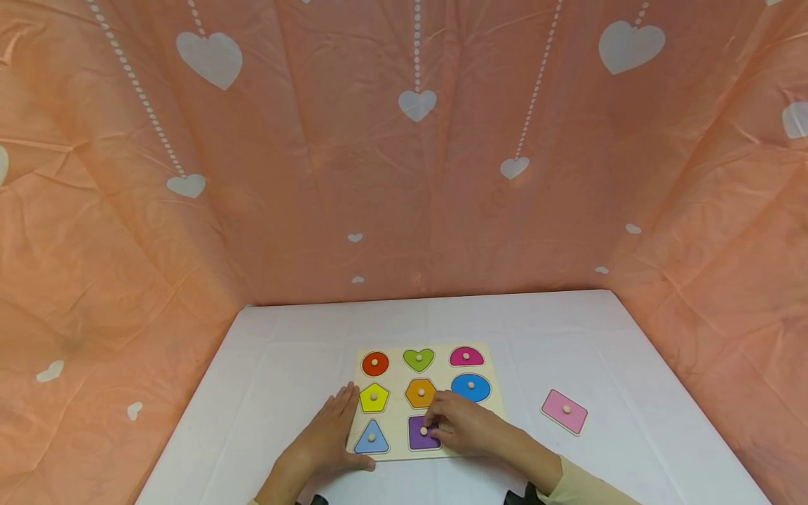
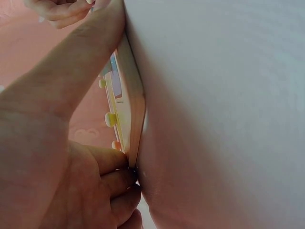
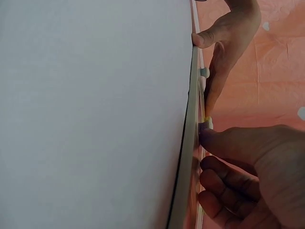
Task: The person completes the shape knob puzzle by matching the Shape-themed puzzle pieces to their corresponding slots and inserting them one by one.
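A pale wooden knob puzzle board (image 1: 394, 412) lies on the table, bearing several coloured shapes with small round knobs. My right hand (image 1: 463, 423) is over its front part, thumb and curled fingers at the knob of the purple square piece (image 1: 415, 442), which they seem to pinch. The square sits in or on the board; its right side is covered by the fingers, as is the board's front right. With fingers extended, my left hand (image 1: 328, 431) rests along the board's left edge, thumb at the front edge near the light blue triangle (image 1: 371, 443).
A pink rectangle piece (image 1: 564, 412) with a knob lies on the white table (image 1: 284, 365) right of the board. Peach cloth (image 1: 410, 210) with white hearts rises behind and at both sides.
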Available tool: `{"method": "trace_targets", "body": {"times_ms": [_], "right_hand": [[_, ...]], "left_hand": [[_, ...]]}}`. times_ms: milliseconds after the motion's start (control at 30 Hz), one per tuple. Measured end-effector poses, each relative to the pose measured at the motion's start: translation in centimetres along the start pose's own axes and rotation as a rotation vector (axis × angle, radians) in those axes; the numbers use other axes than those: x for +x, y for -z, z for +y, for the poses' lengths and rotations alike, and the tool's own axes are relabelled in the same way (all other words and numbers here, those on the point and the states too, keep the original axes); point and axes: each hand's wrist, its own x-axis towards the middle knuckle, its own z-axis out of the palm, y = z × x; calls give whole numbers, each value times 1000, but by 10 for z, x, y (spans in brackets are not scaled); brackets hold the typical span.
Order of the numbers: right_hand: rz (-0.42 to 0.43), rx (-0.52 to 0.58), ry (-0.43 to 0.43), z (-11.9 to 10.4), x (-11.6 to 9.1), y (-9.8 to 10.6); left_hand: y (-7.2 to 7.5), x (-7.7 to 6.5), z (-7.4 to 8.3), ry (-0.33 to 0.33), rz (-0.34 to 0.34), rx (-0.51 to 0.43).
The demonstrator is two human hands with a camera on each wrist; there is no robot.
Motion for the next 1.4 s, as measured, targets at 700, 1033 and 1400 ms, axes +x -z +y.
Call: {"method": "trace_targets", "body": {"times_ms": [700, 1033, 1400], "right_hand": [[150, 82, 100, 19, -27, 16], [232, 119, 100, 33, -42, 27], [355, 113, 9, 48, -58, 40]], "left_hand": [[2, -1, 1, -4, 0, 5], [2, -1, 0, 0, -4, 14], [1, -1, 1, 14, -7, 4]]}}
